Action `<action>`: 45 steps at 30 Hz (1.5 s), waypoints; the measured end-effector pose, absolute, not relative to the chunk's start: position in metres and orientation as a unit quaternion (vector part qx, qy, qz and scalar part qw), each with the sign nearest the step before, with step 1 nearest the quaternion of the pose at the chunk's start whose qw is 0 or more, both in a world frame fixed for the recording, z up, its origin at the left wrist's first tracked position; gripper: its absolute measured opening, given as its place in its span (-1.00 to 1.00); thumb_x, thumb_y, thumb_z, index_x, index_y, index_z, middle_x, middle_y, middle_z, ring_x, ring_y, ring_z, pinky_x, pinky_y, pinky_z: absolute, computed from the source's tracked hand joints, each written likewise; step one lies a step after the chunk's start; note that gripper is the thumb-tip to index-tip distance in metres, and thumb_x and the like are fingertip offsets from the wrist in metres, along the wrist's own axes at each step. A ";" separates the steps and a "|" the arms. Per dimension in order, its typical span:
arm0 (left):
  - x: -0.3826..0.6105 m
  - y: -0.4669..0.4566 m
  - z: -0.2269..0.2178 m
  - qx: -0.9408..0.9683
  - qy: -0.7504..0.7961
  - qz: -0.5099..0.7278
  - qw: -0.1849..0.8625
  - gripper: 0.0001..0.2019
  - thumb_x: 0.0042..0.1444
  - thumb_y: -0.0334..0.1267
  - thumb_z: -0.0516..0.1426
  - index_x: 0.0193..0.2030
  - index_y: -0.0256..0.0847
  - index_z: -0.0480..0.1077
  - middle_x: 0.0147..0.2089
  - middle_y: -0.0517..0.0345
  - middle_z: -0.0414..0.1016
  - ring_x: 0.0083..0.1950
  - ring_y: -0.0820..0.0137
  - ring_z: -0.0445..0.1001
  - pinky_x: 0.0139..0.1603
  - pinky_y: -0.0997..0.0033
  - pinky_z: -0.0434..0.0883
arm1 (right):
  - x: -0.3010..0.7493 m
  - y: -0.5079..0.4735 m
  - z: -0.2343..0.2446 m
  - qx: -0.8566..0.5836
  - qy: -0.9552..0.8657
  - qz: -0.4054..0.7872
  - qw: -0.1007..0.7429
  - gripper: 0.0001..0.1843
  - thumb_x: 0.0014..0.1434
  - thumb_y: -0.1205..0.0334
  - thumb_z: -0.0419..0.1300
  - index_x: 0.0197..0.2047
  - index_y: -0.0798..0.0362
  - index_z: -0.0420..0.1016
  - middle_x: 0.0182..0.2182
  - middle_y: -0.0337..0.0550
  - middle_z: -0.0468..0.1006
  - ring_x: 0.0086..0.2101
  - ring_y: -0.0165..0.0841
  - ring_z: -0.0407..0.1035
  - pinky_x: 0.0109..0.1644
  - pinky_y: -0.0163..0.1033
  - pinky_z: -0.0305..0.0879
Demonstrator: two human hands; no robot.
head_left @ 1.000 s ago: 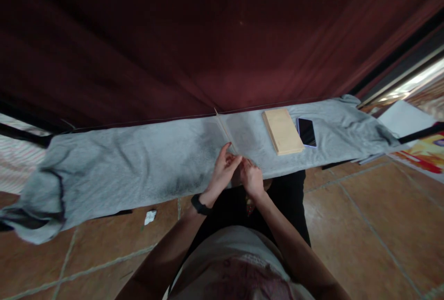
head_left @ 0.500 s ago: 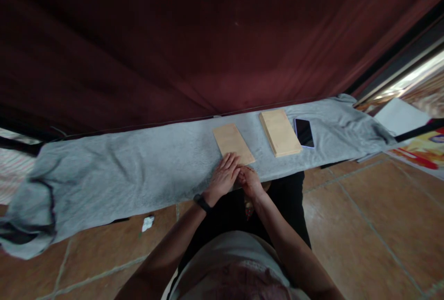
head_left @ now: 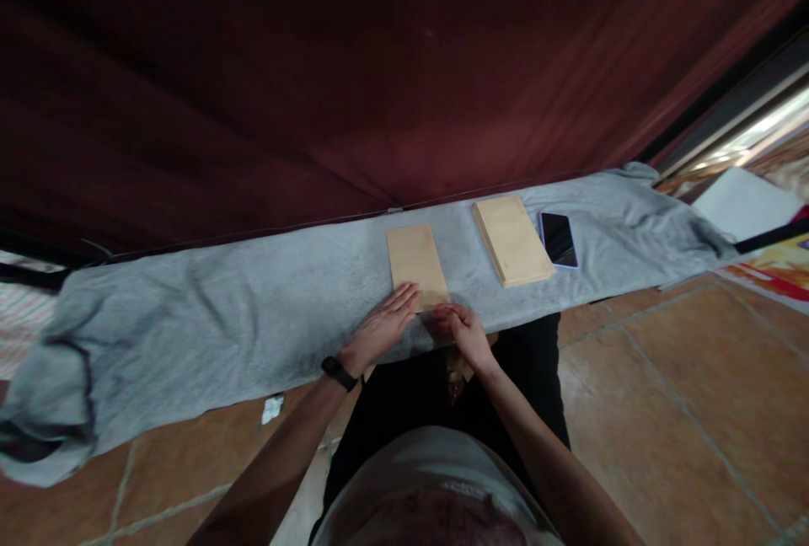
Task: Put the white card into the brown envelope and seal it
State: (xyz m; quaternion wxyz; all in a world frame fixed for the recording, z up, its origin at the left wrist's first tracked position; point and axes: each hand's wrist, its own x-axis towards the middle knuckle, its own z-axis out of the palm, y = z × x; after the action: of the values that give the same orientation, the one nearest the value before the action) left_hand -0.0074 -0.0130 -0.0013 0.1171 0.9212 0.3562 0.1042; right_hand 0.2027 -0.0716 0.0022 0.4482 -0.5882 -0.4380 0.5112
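Observation:
A brown paper envelope (head_left: 417,255) with small red marks at its far edge lies flat on the grey cloth (head_left: 297,293). My left hand (head_left: 387,320) rests on its near left part, fingers stretched out and flat. At the near right corner of the envelope is my right hand (head_left: 464,331), its fingers curled and partly smeared by motion. Whatever those fingers hold, if anything, is hidden. To the right, apart from both hands, sits a stack of similar brown envelopes (head_left: 513,238).
A phone (head_left: 559,240) lies right of the stack. Behind the cloth-covered narrow surface hangs a dark red curtain (head_left: 404,91). A white sheet-like object (head_left: 746,202) is at the far right. Crumpled white paper (head_left: 272,409) lies on the tiled floor (head_left: 670,411).
My hands have moved apart: the left slid left and slightly nearer, the right shifted right. The envelope has turned a little and its near end has moved left and towards me.

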 end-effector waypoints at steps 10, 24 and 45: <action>-0.006 -0.016 0.004 0.905 0.389 0.105 0.136 -0.51 0.45 -0.26 -0.09 0.47 -0.19 0.18 0.51 0.02 0.17 0.56 0.35 0.03 0.55 0.13 0.08 | 0.212 -0.068 -0.010 -0.554 -0.796 0.102 0.220 -0.48 0.49 0.14 -0.04 0.45 0.00 0.21 0.41 -0.05 0.26 0.39 -0.18 0.13 0.50 0.14 -0.05; -0.005 -0.014 0.012 0.901 0.390 0.115 0.151 -0.52 0.44 -0.28 -0.10 0.46 -0.18 0.18 0.52 0.07 0.16 0.56 0.37 0.03 0.58 0.11 -0.01 | 0.209 -0.067 -0.018 -0.558 -0.803 0.061 0.201 -0.44 0.48 0.17 -0.03 0.49 0.00 0.14 0.42 -0.04 0.22 0.37 -0.16 0.17 0.49 0.10 -0.05; -0.003 -0.021 0.001 0.896 0.409 0.131 0.115 -0.54 0.49 -0.16 -0.09 0.44 -0.21 0.19 0.51 0.07 0.17 0.56 0.39 0.03 0.56 0.19 0.05 | 0.213 -0.068 -0.027 -0.529 -0.817 0.003 0.231 -0.47 0.47 0.22 -0.01 0.45 0.12 0.21 0.38 0.06 0.29 0.34 -0.10 0.22 0.46 0.13 0.02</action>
State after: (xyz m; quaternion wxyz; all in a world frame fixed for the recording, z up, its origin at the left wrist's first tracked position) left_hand -0.0031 -0.0211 0.0008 0.1154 0.8956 0.4092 0.1309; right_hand 0.2133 -0.0681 -0.0275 0.2305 -0.5289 -0.8168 0.0029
